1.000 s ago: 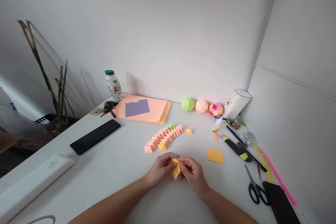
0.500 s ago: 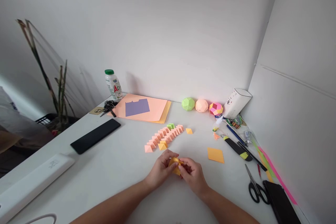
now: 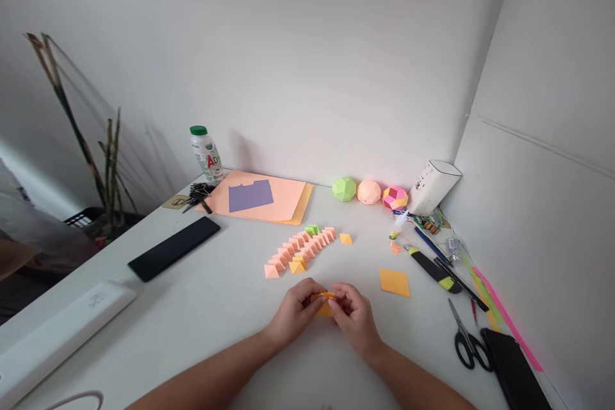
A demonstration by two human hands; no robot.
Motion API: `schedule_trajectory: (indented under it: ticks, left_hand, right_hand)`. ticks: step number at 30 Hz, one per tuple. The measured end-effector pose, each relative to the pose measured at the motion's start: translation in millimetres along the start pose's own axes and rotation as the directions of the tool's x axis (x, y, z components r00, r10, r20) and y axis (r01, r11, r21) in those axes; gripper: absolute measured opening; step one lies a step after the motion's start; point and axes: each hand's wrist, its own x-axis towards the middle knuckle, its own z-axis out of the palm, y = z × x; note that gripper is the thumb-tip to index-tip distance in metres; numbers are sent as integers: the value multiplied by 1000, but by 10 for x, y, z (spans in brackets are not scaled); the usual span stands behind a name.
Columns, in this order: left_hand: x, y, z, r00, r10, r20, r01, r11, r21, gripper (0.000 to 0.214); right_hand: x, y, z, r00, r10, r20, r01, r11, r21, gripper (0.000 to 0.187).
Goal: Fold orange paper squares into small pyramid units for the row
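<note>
Between my two hands is a partly folded orange paper (image 3: 325, 309) above the table. My left hand (image 3: 296, 312) pinches its left side, thumb in front and fingers behind. On the right side, my right hand (image 3: 354, 317) grips it with thumb and fingertips; some of the folds are hidden by the fingers. Beyond my hands stand two slanting rows of folded paper pieces (image 3: 291, 250), mostly peach with a few green and orange. One orange folded piece (image 3: 346, 239) lies apart from them. To the right rests a flat orange paper square (image 3: 394, 282).
Scissors (image 3: 468, 339), a box cutter (image 3: 432, 269) and a black phone (image 3: 514, 368) lie at the right. Three paper balls (image 3: 369, 192) sit by the wall. Peach sheets (image 3: 288, 195), a bottle (image 3: 207, 154) and a black slab (image 3: 175, 248) are at the left.
The orange paper has been turned and bent in my fingers, so its upper edge now lies more level. My right fingers have risen slightly along it. Everything on the table stays put.
</note>
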Motion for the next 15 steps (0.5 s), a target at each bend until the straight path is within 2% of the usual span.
schedule_trajectory:
  ticks: [6,11,15]
  left_hand:
    - [3,-12,6,1000,11,-14,-11,1000,-8,18]
    - [7,37,-16,999,30,-19,-30,1000,10,19]
    - [5,51,-20,999,29,-22,-29,1000,11,20]
  right_hand:
    - [3,15,-7,999,-19,-51,15,997,-69,18]
    - [9,-42,-22,995,-97,-15,94,986,-140,14]
    - [21,-74,-24,994,-113,1,112,982,-150,14]
